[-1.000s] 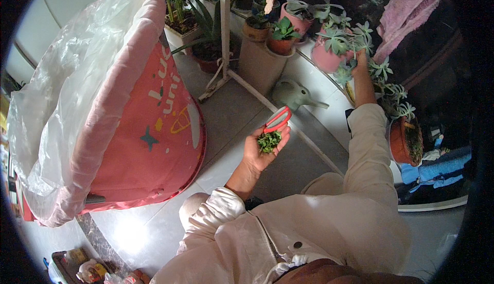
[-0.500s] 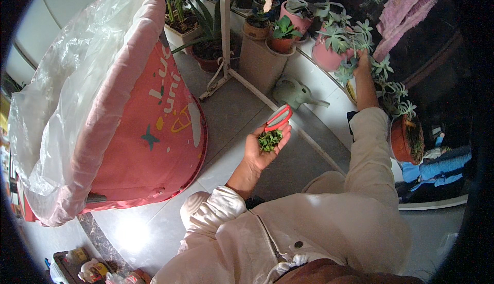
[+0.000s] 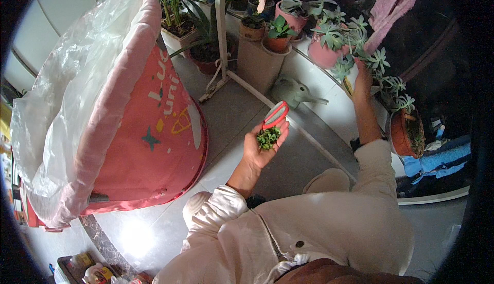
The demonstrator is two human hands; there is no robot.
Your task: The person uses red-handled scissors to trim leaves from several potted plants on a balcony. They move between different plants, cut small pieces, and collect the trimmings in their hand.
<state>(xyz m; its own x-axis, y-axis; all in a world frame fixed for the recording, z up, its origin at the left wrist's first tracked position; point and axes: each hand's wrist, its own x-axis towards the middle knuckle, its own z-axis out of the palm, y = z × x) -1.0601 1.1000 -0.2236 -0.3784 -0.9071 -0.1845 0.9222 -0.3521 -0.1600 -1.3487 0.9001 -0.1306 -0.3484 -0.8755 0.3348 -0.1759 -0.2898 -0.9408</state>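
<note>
My left hand (image 3: pixel 261 145) is cupped palm up over the floor. A pile of small green leaves (image 3: pixel 268 138) rests in its palm, and the red and grey handles of scissors (image 3: pixel 276 114) stick up past the fingers; the blades are hidden. At the upper right, my right hand (image 3: pixel 363 81) is beside the trailing grey-green succulent (image 3: pixel 378 59), just below its rosettes. That hand's fingertips are mostly hidden, so I cannot make out whether it grips anything. A pink pot (image 3: pixel 322 54) with succulent rosettes stands left of it.
A large pink fabric tub (image 3: pixel 154 145) lined with clear plastic fills the left. White metal rack bars (image 3: pixel 220 27) run behind my left hand. A grey-green watering can (image 3: pixel 290 92), a terracotta pot (image 3: pixel 404 135), a potted plant (image 3: pixel 278 39) and a pink towel (image 3: pixel 393 9) are around my right hand.
My right hand has drawn back slightly towards me from among the succulent leaves. My left hand keeps the scissors and leaves in nearly the same place. The view has shifted a little.
</note>
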